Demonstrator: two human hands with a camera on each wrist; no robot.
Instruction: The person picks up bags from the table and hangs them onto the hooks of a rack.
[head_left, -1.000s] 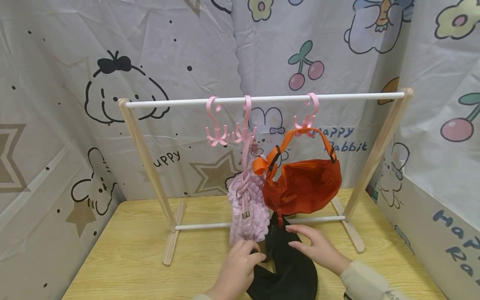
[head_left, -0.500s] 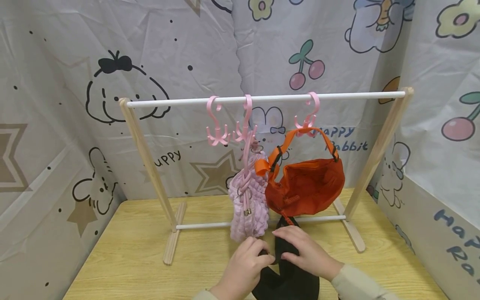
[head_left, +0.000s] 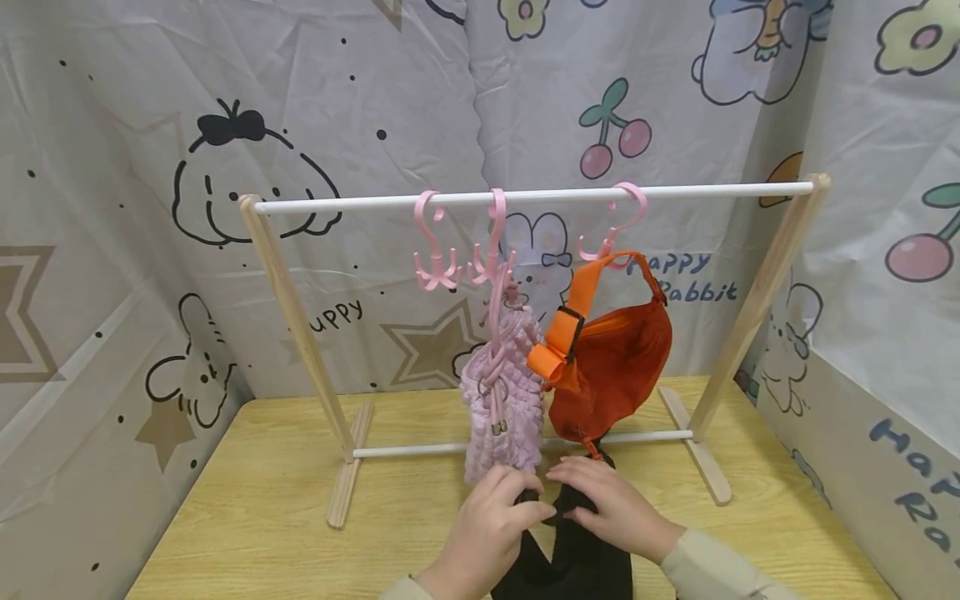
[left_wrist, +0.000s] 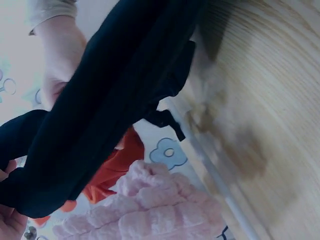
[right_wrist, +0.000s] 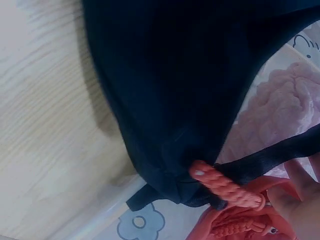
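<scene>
A black shoulder bag is in front of the rack, partly covered by both hands. My left hand holds the black strap at its left side, thumb and fingers pinched together. Close beside it, my right hand grips the strap from the right, fingers bent over it. In the right wrist view, the black bag overlaps the orange braided zip pull. Behind the hands hang an orange bag and a fluffy pink bag with a knotted strap.
A wooden rack with a white top bar stands on the yellow wood table. A bare pink hook hangs left of the pink bag's hook. The orange bag's hook is further right. Printed cloth surrounds the table.
My right hand has come left onto the black strap, closer to my left hand. The orange bag and its hook have turned, and the black bag has shifted.
</scene>
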